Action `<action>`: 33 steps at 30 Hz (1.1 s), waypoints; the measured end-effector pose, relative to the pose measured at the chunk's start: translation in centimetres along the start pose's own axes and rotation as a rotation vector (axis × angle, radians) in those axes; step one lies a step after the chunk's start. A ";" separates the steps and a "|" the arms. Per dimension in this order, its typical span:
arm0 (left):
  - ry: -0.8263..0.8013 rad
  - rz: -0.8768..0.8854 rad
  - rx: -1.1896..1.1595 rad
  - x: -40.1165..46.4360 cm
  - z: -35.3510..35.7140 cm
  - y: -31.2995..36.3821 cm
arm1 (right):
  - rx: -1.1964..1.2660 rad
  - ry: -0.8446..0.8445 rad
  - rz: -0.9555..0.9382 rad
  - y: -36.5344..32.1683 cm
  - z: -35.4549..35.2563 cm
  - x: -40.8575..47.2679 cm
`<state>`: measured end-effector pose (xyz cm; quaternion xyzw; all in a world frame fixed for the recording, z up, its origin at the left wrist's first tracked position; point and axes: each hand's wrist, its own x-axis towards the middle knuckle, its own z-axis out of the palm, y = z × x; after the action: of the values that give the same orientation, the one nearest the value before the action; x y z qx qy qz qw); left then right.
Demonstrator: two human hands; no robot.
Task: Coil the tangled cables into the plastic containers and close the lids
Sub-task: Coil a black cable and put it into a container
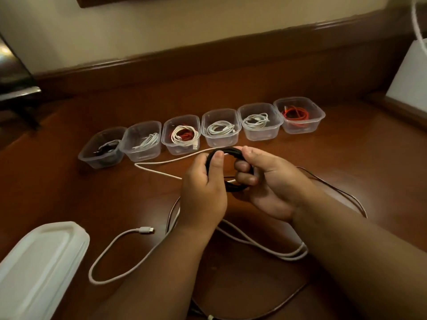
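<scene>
I hold a black cable coil (227, 168) above the wooden table (346, 158), standing roughly upright with its open ring facing me. My left hand (203, 192) pinches its left side, thumb on top, and my right hand (265, 183) curls fingers through the loop from the right. Its loose tail runs off to the right across the table.

A white cable (161, 163) lies uncoiled under my hands, its long run going left to right, one plug (146, 230) pointing right near my left forearm.

Beyond, six clear plastic containers (220, 128) stand in a row, lids off, each with coiled cable inside: dark, white, white over red, white, white, red. A stack of white lids (39, 262) sits at my near left. I can read no writing anywhere.
</scene>
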<state>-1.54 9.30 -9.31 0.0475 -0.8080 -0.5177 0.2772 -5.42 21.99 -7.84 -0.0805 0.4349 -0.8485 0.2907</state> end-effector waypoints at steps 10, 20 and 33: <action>-0.049 0.027 -0.129 0.6 -0.8 -0.3 | -0.392 0.216 -0.219 -1.2 -1.1 0.5; 0.008 0.072 -0.088 0.4 -0.4 -0.6 | -0.058 0.000 -0.191 -2.1 -1.0 -0.5; -0.295 -0.331 -0.655 -0.5 -0.5 2.0 | -0.237 0.129 -0.400 -0.8 -1.0 0.4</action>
<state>-0.42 10.04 -7.60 0.0112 -0.6128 -0.7869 0.0716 -6.53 22.83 -7.86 -0.1442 0.5245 -0.8356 0.0767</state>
